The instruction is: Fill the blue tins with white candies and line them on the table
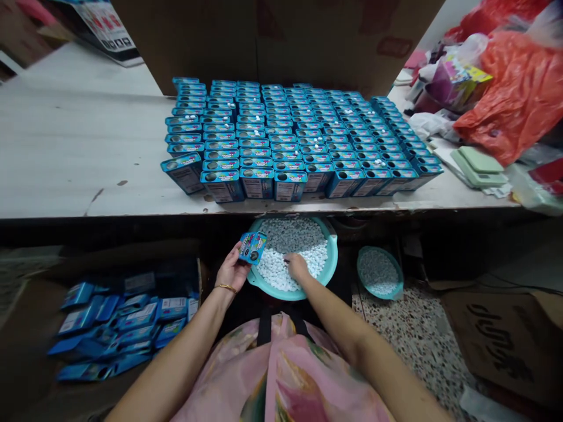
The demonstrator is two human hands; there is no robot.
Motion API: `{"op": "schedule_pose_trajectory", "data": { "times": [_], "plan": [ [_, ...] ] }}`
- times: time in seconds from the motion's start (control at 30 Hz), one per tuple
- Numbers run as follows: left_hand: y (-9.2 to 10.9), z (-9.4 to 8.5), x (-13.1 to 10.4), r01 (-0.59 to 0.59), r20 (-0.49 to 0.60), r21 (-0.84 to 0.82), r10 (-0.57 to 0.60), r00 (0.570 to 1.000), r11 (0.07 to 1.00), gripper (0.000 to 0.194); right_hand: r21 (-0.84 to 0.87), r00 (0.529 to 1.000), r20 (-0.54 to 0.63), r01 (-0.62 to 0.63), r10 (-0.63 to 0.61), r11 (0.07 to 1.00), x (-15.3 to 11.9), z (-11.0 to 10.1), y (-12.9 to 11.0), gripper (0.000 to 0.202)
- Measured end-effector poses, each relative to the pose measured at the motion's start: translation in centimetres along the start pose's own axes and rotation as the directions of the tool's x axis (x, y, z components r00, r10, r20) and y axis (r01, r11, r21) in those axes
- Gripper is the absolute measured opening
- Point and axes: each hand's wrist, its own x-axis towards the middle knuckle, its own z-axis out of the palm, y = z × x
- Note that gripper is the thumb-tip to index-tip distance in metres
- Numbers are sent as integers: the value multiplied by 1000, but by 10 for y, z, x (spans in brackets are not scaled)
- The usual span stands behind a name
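Observation:
My left hand [231, 271] is closed around two small blue candy boxes [253, 248], held side by side over the left rim of a turquoise basin [333, 258]. White pellet-like candies [273, 271] fill that basin, its far half lying in shadow. My right hand [298, 267] reaches into the candies with its fingers curled together and pointing left. A small dark spot shows at its fingertips; whether it is a thing or a shadow, I cannot tell. Rows of upright blue candy boxes [259, 173] stand on the white table [79, 146] beyond, some with white candies on top.
A big cardboard box [281, 41] stands behind the rows. Down on the left, a carton [26, 346] holds loose blue boxes [132, 316]. A smaller basin [399, 275] of candies sits at right. Orange bags [519, 99] and a pale green scale [479, 165] lie on the table's right.

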Motion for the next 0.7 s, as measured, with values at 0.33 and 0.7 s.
{"op": "schedule_pose_trajectory", "data": {
  "times": [0.33, 0.7],
  "plan": [
    [7, 12, 3, 10, -43, -47, -12, 999, 999, 20, 302, 999, 4, 30, -33, 953, -5, -36, 26, 34],
    [-14, 50, -15, 16, -99, 29, -13, 995, 999, 20, -208, 984, 64, 177, -167, 962, -49, -143, -36, 34]
  ]
}}
